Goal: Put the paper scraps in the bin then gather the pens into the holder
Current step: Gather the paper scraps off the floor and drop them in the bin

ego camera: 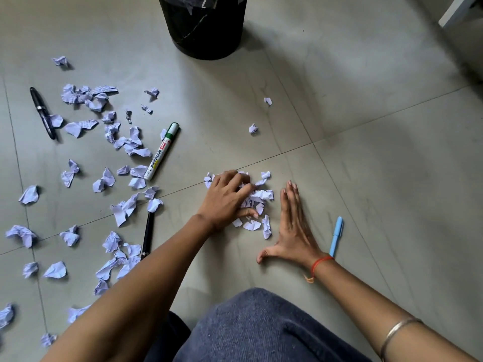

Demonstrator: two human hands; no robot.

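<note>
While I scan from the far left, I see loose paper scraps (78, 129) strewn over the grey tiled floor (366, 165), pale lilac and crumpled, most of them well apart from the bin. Among them a black pen (43, 113) lies tilted near the left edge, one scrap touching its lower end. Further right a whiteboard marker (162, 151) with a green cap rests diagonally, its white end touching a scrap. Below it a second black pen (148, 236) lies almost upright in the view, its top tucked under a crumpled piece.

At the top centre stands the black bin (206, 30), lined with a dark bag, cut off by the upper edge.

Moving to the middle, my left hand (226, 201) lies palm down on a gathered pile of scraps (258, 202), fingers curled over the paper and thumb pressed against its near side; it presses the pile rather than lifting it. Two small scraps sit alone on the floor beyond the pile.

Just right of the pile, my right hand (294, 228) stands on its edge, fingers straight and together, thumb spread wide, holding nothing, beside the paper. A red thread circles that wrist and a metal bangle sits on the forearm. A light blue pen (336, 236) lies just beside the right wrist. I cannot see a holder.
</note>
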